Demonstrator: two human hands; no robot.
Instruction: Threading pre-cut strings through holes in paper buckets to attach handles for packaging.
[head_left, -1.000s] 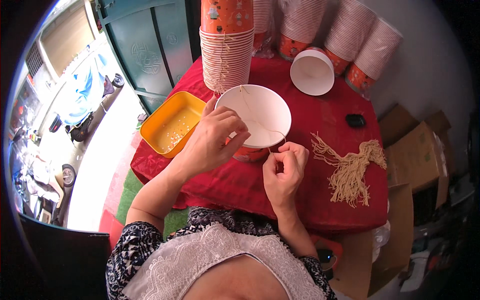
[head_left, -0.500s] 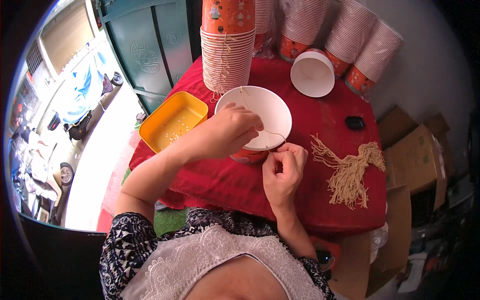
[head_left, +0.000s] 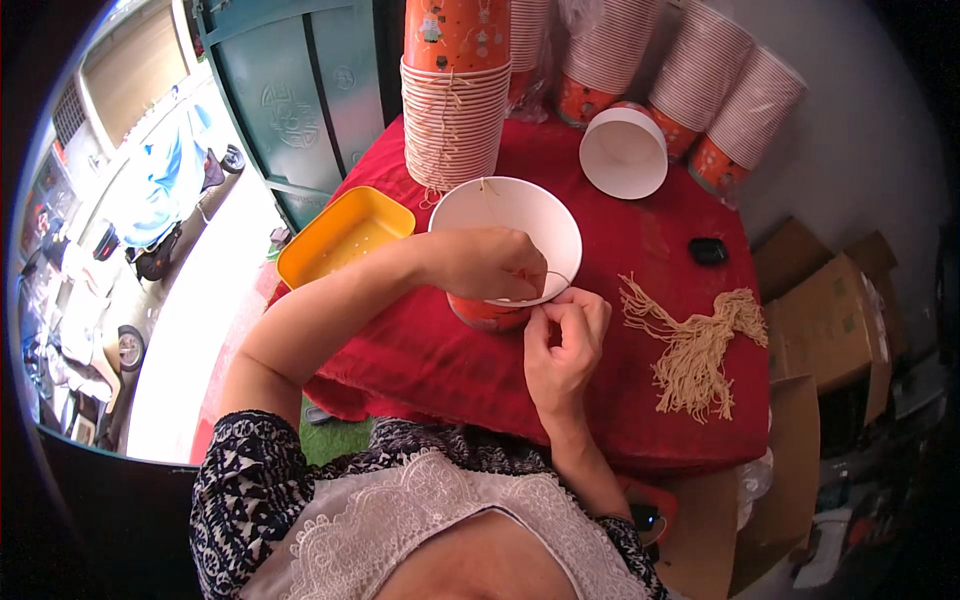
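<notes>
At the bottom of the frame, a patterned black-and-white top with a lace front [head_left: 400, 520], forearms rising from it toward the centre. Just above, at centre, right hand [head_left: 562, 345] closed in a pinch, fingertips on a thin pale string [head_left: 556, 276] at the near rim of a paper bowl. Left hand [head_left: 487, 264] beside it, reaching in from the left, fingers curled shut over the bowl's near edge and touching the same string. Paper bowl [head_left: 515, 225] white inside, orange outside, tilted toward the viewer, resting on a red cloth-covered table [head_left: 420, 360]. To the right of the hands, a loose bundle of cut pale strings [head_left: 700, 350] lying on the cloth, well apart from the bowl. Left of the bowl, an orange-yellow plastic tray [head_left: 340, 235] at the table's edge. Further right, a small black object [head_left: 708, 251], too small to identify. Beyond the bowl, at upper centre, a tall stack of orange bowls [head_left: 455, 110] with strings hanging down its side. Upper right, a single bowl on its side [head_left: 623, 152], white interior showing, with more leaning stacks of bowls [head_left: 720, 90] behind it. Far right, cardboard boxes [head_left: 830, 320] below table level. Far left, a dark green door [head_left: 290, 100].
</notes>
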